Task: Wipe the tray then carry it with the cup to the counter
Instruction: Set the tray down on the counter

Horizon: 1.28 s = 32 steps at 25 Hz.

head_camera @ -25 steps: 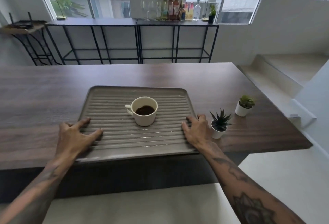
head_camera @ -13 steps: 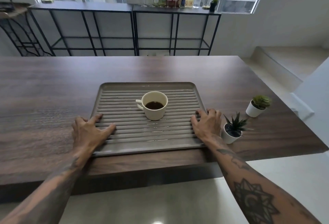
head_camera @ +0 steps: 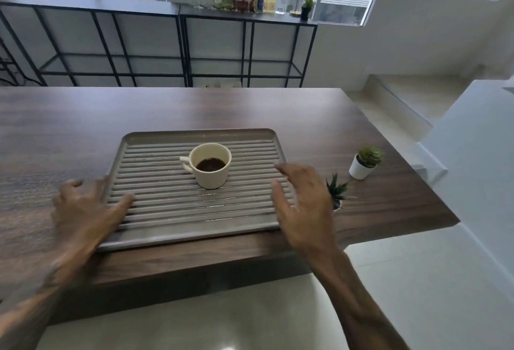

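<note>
A grey ribbed tray (head_camera: 194,216) lies flat on the dark wooden counter (head_camera: 83,132). A white cup (head_camera: 210,166) with dark coffee stands upright near the tray's middle, its handle to the left. My left hand (head_camera: 83,210) is over the tray's left edge, fingers spread, thumb on the ribs. My right hand (head_camera: 303,205) hovers just above the tray's right edge with fingers apart. Neither hand holds anything. The left hand is blurred.
Two small potted plants stand right of the tray: a spiky one (head_camera: 338,194) partly behind my right hand and a round one (head_camera: 364,163) farther right. The counter's right edge drops to a pale floor and steps. Black shelving (head_camera: 183,52) with bottles and glasses stands behind.
Both hands have lifted off the tray's side edges and opened. The tray and cup rest farther in from the counter's front edge than a second ago.
</note>
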Motion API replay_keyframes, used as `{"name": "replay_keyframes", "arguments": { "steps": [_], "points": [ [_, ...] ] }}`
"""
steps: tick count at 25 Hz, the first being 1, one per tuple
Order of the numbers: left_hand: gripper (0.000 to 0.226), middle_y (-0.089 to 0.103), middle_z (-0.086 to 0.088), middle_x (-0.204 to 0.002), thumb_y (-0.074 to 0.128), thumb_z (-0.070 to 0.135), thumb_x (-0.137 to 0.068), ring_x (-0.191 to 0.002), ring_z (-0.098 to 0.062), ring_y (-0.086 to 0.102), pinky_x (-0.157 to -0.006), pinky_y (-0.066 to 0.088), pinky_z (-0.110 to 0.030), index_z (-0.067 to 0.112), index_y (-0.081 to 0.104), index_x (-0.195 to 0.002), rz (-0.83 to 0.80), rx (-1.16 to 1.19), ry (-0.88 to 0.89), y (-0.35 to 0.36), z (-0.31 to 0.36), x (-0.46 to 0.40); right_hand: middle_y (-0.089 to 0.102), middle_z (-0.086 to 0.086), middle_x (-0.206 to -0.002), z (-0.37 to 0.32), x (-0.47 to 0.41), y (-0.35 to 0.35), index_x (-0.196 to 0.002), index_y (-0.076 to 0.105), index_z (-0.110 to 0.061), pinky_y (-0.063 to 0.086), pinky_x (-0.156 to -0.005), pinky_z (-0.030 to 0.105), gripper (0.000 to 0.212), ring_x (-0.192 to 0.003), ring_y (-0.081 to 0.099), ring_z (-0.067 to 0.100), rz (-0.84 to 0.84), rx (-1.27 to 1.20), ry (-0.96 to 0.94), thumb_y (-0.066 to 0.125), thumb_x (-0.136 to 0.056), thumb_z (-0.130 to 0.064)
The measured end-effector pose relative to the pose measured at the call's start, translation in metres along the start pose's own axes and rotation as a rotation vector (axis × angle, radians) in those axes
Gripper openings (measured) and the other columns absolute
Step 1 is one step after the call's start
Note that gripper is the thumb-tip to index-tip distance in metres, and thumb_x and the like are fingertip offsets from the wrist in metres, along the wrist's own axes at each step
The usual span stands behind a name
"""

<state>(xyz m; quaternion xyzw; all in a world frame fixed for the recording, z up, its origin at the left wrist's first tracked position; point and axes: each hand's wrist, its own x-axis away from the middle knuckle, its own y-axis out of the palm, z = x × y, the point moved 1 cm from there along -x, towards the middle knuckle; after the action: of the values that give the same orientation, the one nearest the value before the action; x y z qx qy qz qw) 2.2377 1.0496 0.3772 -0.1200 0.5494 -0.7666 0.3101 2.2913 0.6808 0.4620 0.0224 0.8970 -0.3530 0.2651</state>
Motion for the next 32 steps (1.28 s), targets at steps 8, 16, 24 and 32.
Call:
{"name": "replay_keyframes", "arguments": {
  "steps": [8,16,24,32],
  "points": [
    [0.035,0.058,0.001,-0.106,0.061,0.035,-0.086,-0.092,-0.009,0.056,-0.082,0.047,-0.021,0.017,0.064,-0.116,0.013,0.532,0.74,-0.026,0.178,0.103,0.053,0.009,-0.117,0.143,0.029,-0.066,-0.123,0.057,-0.016,0.051,-0.083,0.023,0.048,-0.09,0.058,0.016,0.002,-0.018,0.518,0.062,-0.078,0.001],
    [0.102,0.042,-0.002,-0.132,0.063,0.071,-0.055,-0.125,-0.023,0.033,-0.107,0.026,-0.033,0.016,0.04,-0.137,-0.338,0.265,0.578,0.058,0.327,0.125,0.05,0.014,-0.131,0.231,-0.063,-0.061,-0.14,0.036,-0.006,0.046,-0.099,0.044,0.096,-0.116,0.053,0.029,0.023,0.074,0.69,0.084,-0.062,-0.038],
    [0.055,0.053,0.006,-0.103,0.063,0.07,-0.062,-0.102,-0.02,0.041,-0.09,0.031,-0.035,0.024,0.057,-0.094,-0.266,0.255,0.492,0.088,0.339,0.127,0.066,0.011,-0.113,0.247,-0.089,-0.046,-0.124,0.052,-0.015,0.05,-0.091,0.036,0.072,-0.104,0.062,0.028,0.08,-0.008,0.65,0.08,-0.064,-0.045],
    [0.042,0.061,0.007,-0.092,0.07,0.059,-0.067,-0.095,-0.014,0.048,-0.084,0.034,-0.032,0.028,0.067,-0.094,-0.188,0.473,0.551,0.034,0.337,0.114,0.07,0.008,-0.108,0.195,-0.114,-0.063,-0.114,0.059,-0.014,0.046,-0.081,0.027,0.056,-0.098,0.065,0.024,0.09,0.044,0.485,0.078,-0.07,-0.044]
  ]
}}
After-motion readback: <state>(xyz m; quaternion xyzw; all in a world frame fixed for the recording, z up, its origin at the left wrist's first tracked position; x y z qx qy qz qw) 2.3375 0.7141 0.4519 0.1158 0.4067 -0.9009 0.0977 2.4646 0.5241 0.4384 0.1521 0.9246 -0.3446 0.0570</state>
